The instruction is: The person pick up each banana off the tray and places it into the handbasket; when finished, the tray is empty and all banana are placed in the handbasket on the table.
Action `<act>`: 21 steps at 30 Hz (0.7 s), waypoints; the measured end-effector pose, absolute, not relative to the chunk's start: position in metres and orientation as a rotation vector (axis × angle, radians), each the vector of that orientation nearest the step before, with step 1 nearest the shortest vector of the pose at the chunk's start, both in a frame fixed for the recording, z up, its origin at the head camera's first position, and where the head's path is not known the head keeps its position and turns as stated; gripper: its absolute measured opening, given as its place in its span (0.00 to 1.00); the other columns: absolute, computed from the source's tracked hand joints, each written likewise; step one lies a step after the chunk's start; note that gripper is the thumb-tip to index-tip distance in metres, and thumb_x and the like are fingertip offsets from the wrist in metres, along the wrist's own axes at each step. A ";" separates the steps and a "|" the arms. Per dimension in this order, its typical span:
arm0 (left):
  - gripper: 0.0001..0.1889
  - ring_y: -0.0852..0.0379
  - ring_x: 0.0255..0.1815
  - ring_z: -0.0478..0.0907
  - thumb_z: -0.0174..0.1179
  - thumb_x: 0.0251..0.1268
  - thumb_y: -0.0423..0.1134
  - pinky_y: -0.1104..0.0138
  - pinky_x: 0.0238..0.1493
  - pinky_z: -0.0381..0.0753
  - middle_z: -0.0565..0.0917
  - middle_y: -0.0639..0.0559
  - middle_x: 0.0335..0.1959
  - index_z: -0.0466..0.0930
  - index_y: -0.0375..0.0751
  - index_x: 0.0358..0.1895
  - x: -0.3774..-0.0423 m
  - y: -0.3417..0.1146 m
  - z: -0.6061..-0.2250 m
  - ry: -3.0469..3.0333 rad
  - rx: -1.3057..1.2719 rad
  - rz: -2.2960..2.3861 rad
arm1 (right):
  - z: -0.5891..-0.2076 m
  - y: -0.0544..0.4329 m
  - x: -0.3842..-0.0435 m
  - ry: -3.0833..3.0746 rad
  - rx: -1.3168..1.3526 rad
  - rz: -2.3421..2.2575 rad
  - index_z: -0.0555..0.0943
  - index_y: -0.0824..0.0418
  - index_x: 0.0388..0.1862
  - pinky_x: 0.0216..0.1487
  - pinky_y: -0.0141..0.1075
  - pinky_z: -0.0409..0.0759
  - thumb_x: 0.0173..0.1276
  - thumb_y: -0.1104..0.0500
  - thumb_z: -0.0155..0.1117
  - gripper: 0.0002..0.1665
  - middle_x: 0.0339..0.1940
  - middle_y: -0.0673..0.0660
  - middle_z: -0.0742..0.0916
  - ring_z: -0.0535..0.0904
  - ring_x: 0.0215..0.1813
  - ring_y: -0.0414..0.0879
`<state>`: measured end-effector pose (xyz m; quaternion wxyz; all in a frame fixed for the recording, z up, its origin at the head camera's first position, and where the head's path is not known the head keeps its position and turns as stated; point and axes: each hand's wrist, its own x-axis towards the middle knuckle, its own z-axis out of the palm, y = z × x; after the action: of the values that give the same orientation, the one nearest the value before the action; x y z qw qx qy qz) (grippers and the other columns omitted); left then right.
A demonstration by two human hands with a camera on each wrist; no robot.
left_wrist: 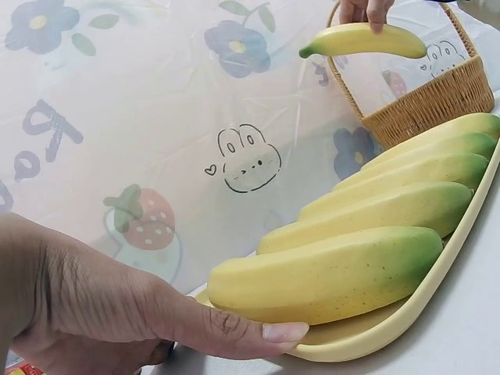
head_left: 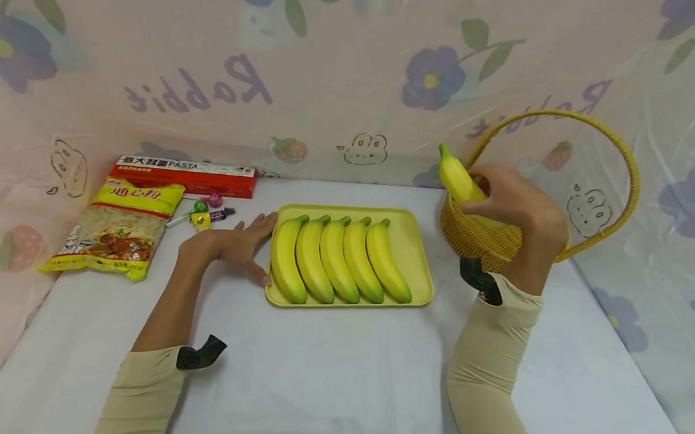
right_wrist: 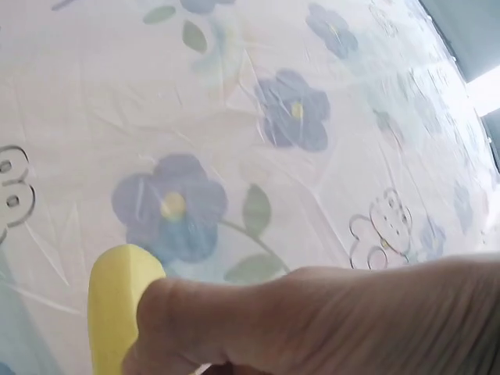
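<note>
My right hand (head_left: 513,201) pinches a yellow banana (head_left: 457,175) with a green tip, above the wicker basket (head_left: 479,239) and tilted in the head view. The right wrist view has only part of that banana (right_wrist: 116,308) beside the thumb. At the left rim of a yellow tray (head_left: 411,256), my left hand (head_left: 236,249) spreads its fingers, and its thumb (left_wrist: 285,332) touches the rim in the left wrist view. Several bananas (head_left: 336,259) lie side by side in the tray, filling its left and middle. The basket's inside is mostly hidden behind the right hand.
At the back left, a red PASTA box (head_left: 208,178) lies behind a yellow bag of pasta (head_left: 120,228). Lollipops (head_left: 199,207) and small wrapped candies (head_left: 212,216) lie near my left hand. The basket's tall handle (head_left: 630,169) arches up at the right. A patterned curtain (head_left: 331,83) stands behind.
</note>
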<state>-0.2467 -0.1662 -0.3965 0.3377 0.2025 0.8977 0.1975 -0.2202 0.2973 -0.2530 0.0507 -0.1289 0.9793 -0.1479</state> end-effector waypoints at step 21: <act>0.75 0.27 0.87 0.26 0.78 0.48 0.64 0.30 0.83 0.31 0.29 0.39 0.88 0.26 0.46 0.86 -0.245 -0.167 -0.402 2.332 0.538 0.522 | -0.306 0.399 -0.241 2.968 -0.138 -0.341 0.71 0.75 0.68 0.48 0.55 0.73 0.76 0.62 0.63 0.28 0.48 0.73 0.80 0.73 0.47 0.63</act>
<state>-0.2450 -0.1671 -0.4015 0.3393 0.2068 0.8955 0.2005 -0.2412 0.3988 -0.3060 0.0753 -0.0460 0.9896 -0.1138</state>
